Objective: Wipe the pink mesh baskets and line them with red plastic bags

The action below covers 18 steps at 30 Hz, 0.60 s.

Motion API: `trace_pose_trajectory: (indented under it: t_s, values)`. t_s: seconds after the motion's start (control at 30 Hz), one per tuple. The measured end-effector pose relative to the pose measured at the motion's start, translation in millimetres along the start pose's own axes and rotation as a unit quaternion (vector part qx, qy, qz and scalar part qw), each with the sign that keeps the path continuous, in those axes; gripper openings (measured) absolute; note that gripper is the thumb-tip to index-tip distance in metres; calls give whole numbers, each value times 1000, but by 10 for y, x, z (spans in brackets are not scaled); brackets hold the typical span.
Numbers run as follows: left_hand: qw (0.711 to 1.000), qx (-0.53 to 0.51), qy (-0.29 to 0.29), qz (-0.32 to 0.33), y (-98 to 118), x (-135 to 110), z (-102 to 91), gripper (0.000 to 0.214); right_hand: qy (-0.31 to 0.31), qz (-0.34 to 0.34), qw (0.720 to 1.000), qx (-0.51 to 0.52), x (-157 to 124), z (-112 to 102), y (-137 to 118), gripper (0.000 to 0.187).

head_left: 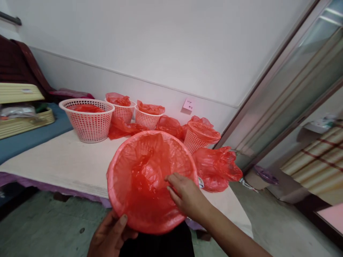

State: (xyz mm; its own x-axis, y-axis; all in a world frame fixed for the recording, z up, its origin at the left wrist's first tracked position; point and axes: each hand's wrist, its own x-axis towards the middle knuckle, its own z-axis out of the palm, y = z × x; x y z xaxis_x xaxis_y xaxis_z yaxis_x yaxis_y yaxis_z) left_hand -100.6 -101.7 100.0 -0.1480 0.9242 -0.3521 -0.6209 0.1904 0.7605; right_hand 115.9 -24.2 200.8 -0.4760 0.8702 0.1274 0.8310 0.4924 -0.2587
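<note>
A round basket point(112, 189) faces me, tilted, with a thin red plastic bag point(150, 175) lining its inside and folded over its rim. My left hand point(111, 232) grips the lower left of this rim, thumb on the near side and fingers curled beneath. Over the basket's mouth, at the right side, my right hand point(184, 194) reaches in with loosely bent fingers. Its thumb and fingertips are a little apart, close to the bag, and nothing shows held between them. Whether they touch the plastic is unclear.
On the white-topped table point(64, 167) stand a large perforated basket point(91, 125), smaller lined baskets point(122, 112) along the wall, and another at right point(194, 141). Crumpled red bags point(214, 167) lie beside it. An open yellow case point(26, 121) sits left; a bin point(258, 178) stands right.
</note>
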Motion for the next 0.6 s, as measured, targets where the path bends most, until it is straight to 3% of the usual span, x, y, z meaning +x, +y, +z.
trace_pose_trajectory:
  t_s: [0.3, 0.43, 0.5, 0.6]
  values:
    - [998, 0, -40, 47, 167, 68, 151, 36, 39, 10, 996, -84, -53, -206, 20, 19]
    - [998, 21, -46, 36, 108, 46, 100, 35, -15, 16, 995, -96, 92, -320, -17, 21]
    - [998, 34, -52, 26, 71, 31, 63, 35, -52, 44, 991, -112, 224, -274, 53, 22]
    - [996, 48, -67, 27, 70, 26, 37, 33, -56, 93, 983, -146, 419, -146, 236, 21]
